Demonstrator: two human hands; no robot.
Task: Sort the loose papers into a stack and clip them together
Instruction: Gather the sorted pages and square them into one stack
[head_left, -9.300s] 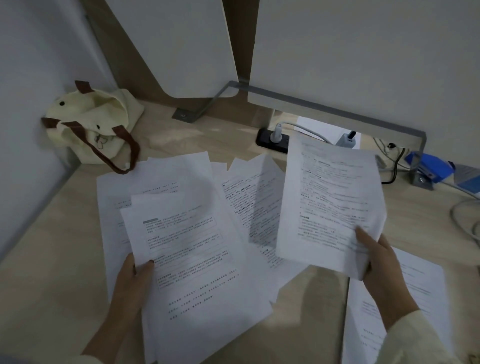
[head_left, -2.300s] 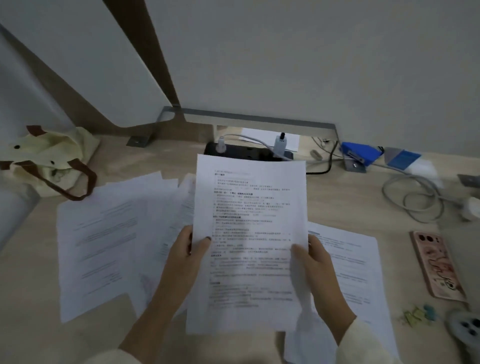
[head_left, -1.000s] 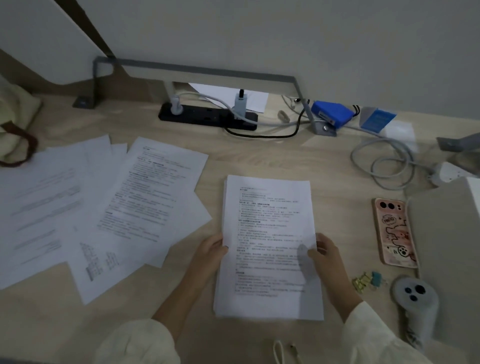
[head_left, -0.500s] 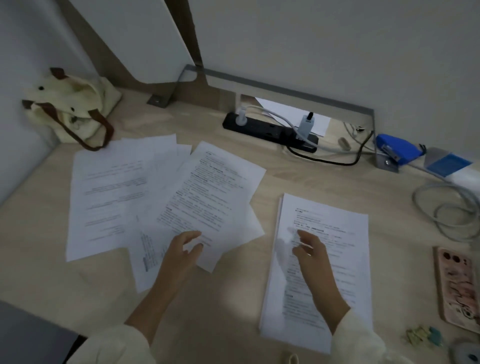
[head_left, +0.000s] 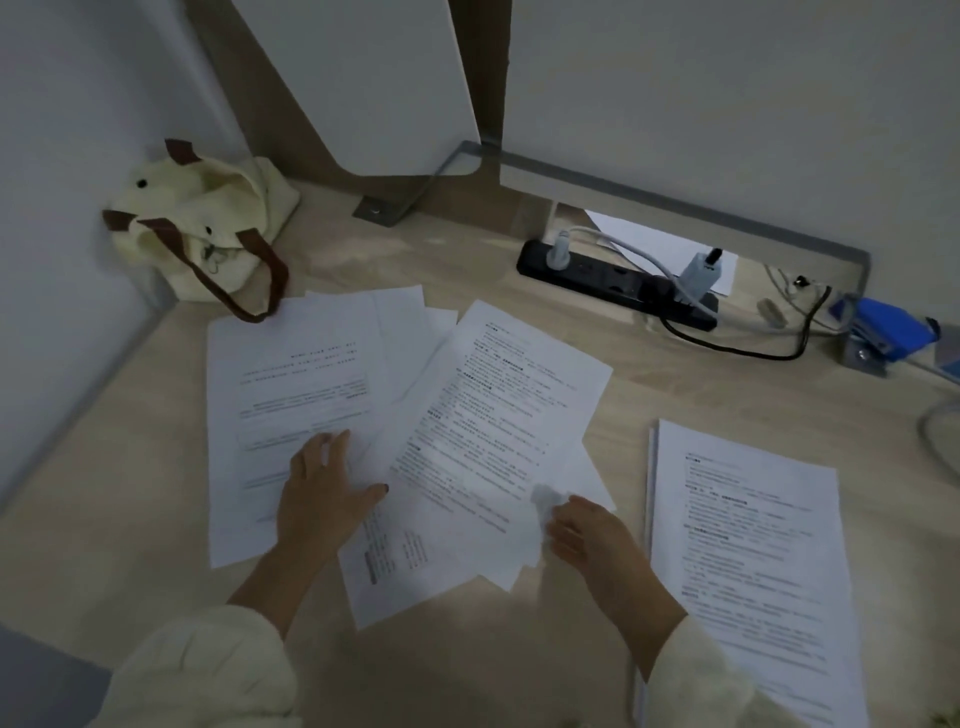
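Loose papers left of stack; bag behind-left; power strip, perhaps stapler, behind.

We see a dim picture with a grey-blue cast, and nothing in it is brightly lit. The light is soft and even, and we cannot place its source. The loose sheets and the stack are the palest areas, without glare. A faintly brighter patch lies on the desk between the sleeves. Shadows are weak and soft-edged, as beside the bag. The fingertips of the right hand smear into a pale blur. The print on the sheets is soft and we cannot read it. The straight edges of the wall panels bow towards the borders, and the lower corners are dark and unsharp.
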